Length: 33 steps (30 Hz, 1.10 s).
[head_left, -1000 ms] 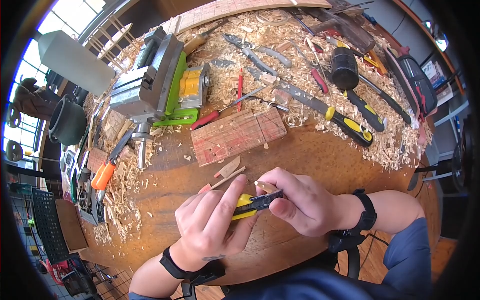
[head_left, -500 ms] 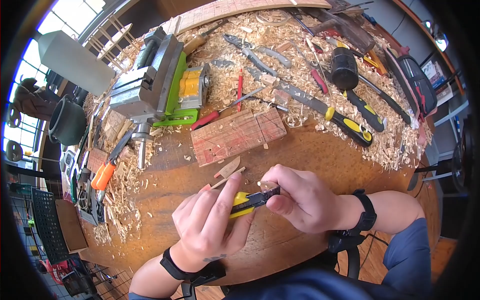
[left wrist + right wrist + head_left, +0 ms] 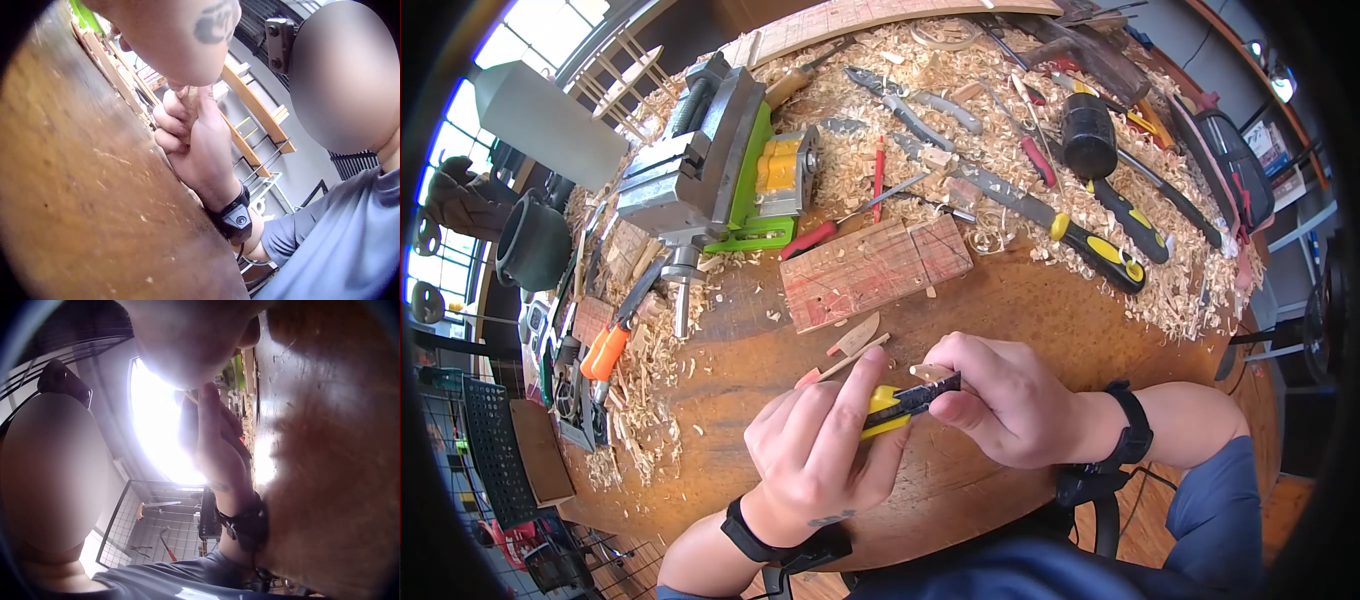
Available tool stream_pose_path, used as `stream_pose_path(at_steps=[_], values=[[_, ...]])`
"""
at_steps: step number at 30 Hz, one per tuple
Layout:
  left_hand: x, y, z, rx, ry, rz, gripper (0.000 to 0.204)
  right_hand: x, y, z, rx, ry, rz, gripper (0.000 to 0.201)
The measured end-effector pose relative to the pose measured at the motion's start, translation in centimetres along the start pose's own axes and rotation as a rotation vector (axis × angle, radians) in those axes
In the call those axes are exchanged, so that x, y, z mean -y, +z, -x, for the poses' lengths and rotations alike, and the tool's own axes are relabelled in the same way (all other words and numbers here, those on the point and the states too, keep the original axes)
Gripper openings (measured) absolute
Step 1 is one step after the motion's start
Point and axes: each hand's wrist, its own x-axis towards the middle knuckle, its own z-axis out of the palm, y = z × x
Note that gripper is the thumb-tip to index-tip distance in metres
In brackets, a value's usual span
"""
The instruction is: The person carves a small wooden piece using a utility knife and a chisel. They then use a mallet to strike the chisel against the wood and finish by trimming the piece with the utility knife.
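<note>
In the head view my left hand grips a yellow and black utility knife, its black front end pointing right. My right hand pinches a small pale wooden stick, whose tip sticks out to the left past the fingers. The front of the knife lies against the stick, close to the right thumb; the blade's edge is hidden there. Both hands are over the near part of the wooden table. Just beyond them lie a small carved wooden piece and a thin wooden strip.
A reddish wooden board lies beyond the hands. A metal vise stands at the left, near an orange-handled knife. Wood shavings surround a file, a black mallet and a red pencil.
The left hand and knife have shifted slightly left. Over the second the stick's tip became more covered behind the knife, then came out into view again. Things on the table stay put.
</note>
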Motion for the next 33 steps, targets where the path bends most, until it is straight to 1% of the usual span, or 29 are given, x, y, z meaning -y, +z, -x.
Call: stream_pose_path(at_steps=[2, 9, 11, 15, 17, 20, 25, 29, 33], values=[[-0.06, -0.21, 0.12, 0.014, -0.006, -0.063, 0.056, 0.05, 0.04, -0.11, -0.025, -0.001, 0.032, 0.026], [-0.21, -0.38, -0.02, 0.027, -0.020, -0.120, 0.058, 0.13, 0.17, -0.24, -0.098, 0.016, 0.128, 0.032], [0.00, -0.18, 0.10, -0.008, 0.003, -0.171, 0.058, 0.20, -0.06, -0.32, -0.094, 0.042, 0.156, 0.033], [0.26, -0.09, 0.02, -0.039, -0.020, -0.166, 0.060, -0.14, -0.08, -0.30, -0.103, 0.054, 0.175, 0.031], [0.42, -0.32, -0.02, -0.028, -0.068, -0.151, 0.061, -0.07, 0.03, -0.31, -0.112, 0.060, 0.180, 0.029], [0.28, -0.14, -0.06, -0.022, -0.053, -0.110, 0.061, -0.19, -0.09, -0.20, -0.094, 0.033, 0.183, 0.030], [0.08, 0.23, 0.07, 0.018, -0.064, 0.001, 0.059, 0.06, -0.32, -0.16, -0.045, 0.055, 0.152, 0.031], [0.27, 0.53, 0.20, 0.019, -0.056, 0.023, 0.059, -0.15, -0.06, -0.13, -0.062, 0.025, 0.135, 0.028], [0.11, 0.29, 0.13, 0.017, -0.068, -0.011, 0.059, -0.24, 0.02, -0.08, -0.058, 0.040, 0.141, 0.026]])
